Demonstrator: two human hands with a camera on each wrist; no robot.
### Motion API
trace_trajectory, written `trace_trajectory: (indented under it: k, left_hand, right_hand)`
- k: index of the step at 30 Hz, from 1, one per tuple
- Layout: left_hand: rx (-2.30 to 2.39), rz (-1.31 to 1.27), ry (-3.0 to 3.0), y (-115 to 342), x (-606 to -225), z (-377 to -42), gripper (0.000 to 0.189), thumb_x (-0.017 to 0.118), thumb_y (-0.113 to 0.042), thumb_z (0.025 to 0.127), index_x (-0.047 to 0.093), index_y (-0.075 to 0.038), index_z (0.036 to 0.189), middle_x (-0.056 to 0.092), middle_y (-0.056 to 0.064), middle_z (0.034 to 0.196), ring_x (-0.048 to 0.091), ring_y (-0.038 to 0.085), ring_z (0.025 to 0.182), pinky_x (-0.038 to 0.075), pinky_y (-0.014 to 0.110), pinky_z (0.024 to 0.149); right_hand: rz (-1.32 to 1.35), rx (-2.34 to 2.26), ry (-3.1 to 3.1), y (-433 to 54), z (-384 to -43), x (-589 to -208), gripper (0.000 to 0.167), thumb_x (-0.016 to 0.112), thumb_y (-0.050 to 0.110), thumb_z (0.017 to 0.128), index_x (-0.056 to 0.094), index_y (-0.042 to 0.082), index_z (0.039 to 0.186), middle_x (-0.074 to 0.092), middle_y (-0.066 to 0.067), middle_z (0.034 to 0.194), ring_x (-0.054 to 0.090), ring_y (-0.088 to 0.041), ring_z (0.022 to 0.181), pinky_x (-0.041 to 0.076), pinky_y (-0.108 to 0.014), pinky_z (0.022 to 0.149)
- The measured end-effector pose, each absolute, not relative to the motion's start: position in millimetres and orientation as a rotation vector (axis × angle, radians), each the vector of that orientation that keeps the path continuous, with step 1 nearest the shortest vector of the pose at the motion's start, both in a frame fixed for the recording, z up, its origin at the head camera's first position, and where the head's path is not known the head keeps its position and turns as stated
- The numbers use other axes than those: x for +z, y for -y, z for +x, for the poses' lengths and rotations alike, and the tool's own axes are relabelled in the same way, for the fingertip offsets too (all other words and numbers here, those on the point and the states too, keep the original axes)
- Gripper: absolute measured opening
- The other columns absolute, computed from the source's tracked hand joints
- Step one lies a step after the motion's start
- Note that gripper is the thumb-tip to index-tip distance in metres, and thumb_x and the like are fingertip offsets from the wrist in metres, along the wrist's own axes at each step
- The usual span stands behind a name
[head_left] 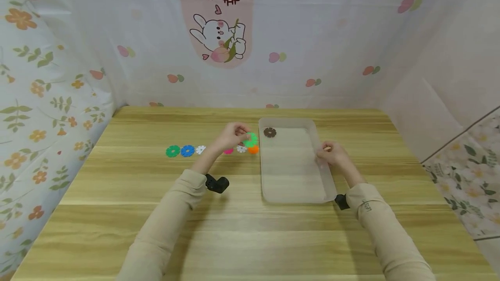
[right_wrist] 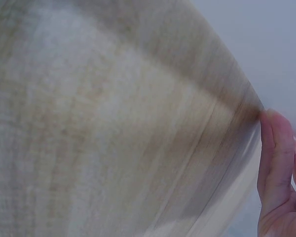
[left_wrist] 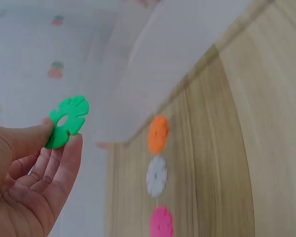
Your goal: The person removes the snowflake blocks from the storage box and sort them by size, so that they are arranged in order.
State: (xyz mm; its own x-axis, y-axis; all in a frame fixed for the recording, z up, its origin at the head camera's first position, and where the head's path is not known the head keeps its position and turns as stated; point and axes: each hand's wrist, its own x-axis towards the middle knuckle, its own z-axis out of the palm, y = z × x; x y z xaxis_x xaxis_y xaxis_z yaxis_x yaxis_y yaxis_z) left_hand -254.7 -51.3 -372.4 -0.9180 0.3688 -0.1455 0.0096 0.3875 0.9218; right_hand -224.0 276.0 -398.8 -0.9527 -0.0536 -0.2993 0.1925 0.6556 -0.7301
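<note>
My left hand (head_left: 231,138) pinches a bright green snowflake disc (left_wrist: 60,139) between thumb and fingers, raised above the table beside the tray's left wall. At the right wall of the translucent plastic tray (head_left: 328,176), my right hand (head_left: 332,155) grips the rim with thumb and fingers. Inside that tray, near its far left corner, lies a brown snowflake disc (head_left: 270,136). Below the left hand, an orange disc (left_wrist: 158,136), a white disc (left_wrist: 157,177) and a pink disc (left_wrist: 161,222) lie in a row, partly covered by the hand in the head view.
The row continues leftward on the wooden table (head_left: 242,246) with another white disc (head_left: 199,151), a blue disc (head_left: 183,151) and a dark green disc (head_left: 168,151). A printed cloth (head_left: 312,34) hangs along the table's back edge.
</note>
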Motion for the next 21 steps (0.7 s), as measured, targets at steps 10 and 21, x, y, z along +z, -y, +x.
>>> trace_trajectory:
  k: [10,21]
  left_hand:
    - [1.627,0.122,-2.379,109,-378,-252,0.031,0.050,-0.011,0.093,0.049,0.007,0.118,0.051,0.011,0.101,0.054,0.013,0.081,0.052,0.037,0.084]
    - [1.642,-0.075,-2.404,167,-391,-243,0.040,0.048,-0.015,0.095,0.042,0.009,0.125,0.049,0.008,0.101,0.053,0.002,0.074,0.052,0.030,0.085]
  right_hand:
    - [0.116,-1.180,-2.576,-278,-224,-397,0.014,0.051,0.009,0.087,0.047,-0.003,0.093,0.055,-0.010,0.083,0.050,-0.012,0.062,0.045,-0.026,0.053]
    - [0.113,-1.156,-2.589,-277,-226,-399,0.014,0.051,0.009,0.087,0.048,-0.003,0.094,0.057,-0.007,0.078,0.051,-0.012,0.063,0.045,-0.026,0.054]
